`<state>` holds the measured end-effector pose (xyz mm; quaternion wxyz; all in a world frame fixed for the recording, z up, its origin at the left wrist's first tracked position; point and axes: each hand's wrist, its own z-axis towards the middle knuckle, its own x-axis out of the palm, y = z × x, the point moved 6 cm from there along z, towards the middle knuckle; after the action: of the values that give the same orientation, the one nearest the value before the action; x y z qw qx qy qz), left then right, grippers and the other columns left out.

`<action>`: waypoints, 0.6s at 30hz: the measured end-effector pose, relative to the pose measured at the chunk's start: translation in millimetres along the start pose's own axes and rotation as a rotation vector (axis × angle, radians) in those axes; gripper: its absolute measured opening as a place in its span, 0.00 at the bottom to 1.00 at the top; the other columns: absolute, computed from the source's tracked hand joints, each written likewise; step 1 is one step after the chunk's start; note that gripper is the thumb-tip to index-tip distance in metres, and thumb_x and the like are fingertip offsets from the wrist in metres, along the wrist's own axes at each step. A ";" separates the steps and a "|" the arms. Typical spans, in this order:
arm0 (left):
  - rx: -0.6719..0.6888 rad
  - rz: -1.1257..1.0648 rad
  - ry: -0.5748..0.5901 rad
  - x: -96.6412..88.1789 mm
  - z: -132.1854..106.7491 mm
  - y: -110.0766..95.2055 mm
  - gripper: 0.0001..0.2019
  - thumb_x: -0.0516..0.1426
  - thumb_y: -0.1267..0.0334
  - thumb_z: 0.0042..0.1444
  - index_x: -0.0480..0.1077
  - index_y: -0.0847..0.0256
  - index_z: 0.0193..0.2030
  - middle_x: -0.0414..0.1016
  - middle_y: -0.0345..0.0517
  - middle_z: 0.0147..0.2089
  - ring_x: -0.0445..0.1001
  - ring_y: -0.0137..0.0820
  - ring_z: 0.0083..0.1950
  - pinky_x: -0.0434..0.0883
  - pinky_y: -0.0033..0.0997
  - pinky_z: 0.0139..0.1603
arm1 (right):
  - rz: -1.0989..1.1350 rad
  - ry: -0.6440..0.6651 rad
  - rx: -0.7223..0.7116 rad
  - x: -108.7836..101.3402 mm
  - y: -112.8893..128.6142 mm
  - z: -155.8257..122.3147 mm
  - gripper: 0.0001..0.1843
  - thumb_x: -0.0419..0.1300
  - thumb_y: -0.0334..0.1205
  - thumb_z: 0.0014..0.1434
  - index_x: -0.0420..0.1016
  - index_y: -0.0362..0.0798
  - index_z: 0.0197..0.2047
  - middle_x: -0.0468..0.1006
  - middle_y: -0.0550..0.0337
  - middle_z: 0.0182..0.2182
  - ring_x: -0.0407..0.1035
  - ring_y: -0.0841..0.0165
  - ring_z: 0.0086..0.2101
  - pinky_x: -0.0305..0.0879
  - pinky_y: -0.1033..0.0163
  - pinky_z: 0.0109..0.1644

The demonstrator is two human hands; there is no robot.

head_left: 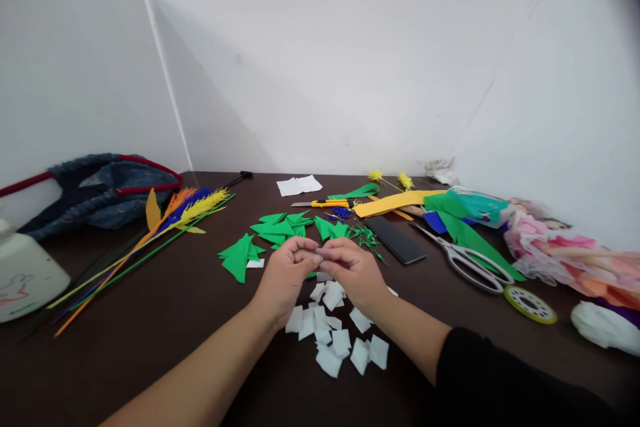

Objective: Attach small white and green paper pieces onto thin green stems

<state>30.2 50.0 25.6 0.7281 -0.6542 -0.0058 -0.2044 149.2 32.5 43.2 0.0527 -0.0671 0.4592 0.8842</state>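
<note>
My left hand (293,273) and my right hand (354,273) meet over the middle of the table, fingertips pinched together. Whatever sits between them is too small and too covered to make out. Small white paper squares (330,340) lie scattered just below and between my wrists. Beyond my fingers rest green paper triangles (280,230), some overlapping in a pile. A tangle of thin green stems (365,235) lies just past my right hand, beside a small heap of blue bits (341,213).
Scissors (470,260), a dark phone-like slab (395,240), a tape roll (530,304) and a doll (565,240) lie right. A yellow utility knife (325,203) has its blade out. At left are colored paper stalks (150,233), a white bottle (25,273) and denim cloth (110,187).
</note>
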 end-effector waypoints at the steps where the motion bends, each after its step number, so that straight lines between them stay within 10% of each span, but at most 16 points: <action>1: 0.000 0.016 0.001 -0.1 -0.3 -0.5 0.09 0.60 0.67 0.46 0.64 0.61 0.34 0.71 0.36 0.22 0.69 0.24 0.27 0.63 0.23 0.32 | -0.031 0.005 -0.027 0.3 0.9 0.7 0.08 0.61 0.33 0.48 0.77 0.51 0.34 0.73 0.59 0.32 0.67 0.68 0.35 0.66 0.62 0.37; 13: -0.063 0.150 0.073 6.4 -0.2 -0.4 0.07 0.56 0.62 0.48 0.64 0.60 0.33 0.73 0.39 0.25 0.73 0.31 0.29 0.67 0.33 0.38 | -0.408 0.034 -0.038 -4.5 3.7 6.3 0.05 0.58 0.31 0.48 0.68 0.47 0.23 0.69 0.63 0.23 0.63 0.71 0.27 0.59 0.66 0.31; 18: -0.007 0.295 -0.091 -17.7 9.1 -10.5 0.05 0.55 0.62 0.48 0.65 0.61 0.30 0.74 0.41 0.27 0.72 0.30 0.28 0.66 0.31 0.35 | -0.447 -0.067 0.054 -26.0 -0.8 12.8 0.11 0.53 0.40 0.54 0.63 0.47 0.21 0.64 0.65 0.18 0.59 0.72 0.23 0.55 0.67 0.28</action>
<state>13.2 63.2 32.0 0.7470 -0.6591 0.0582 -0.0655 174.1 42.6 54.2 0.2643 -0.1363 0.4543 0.8397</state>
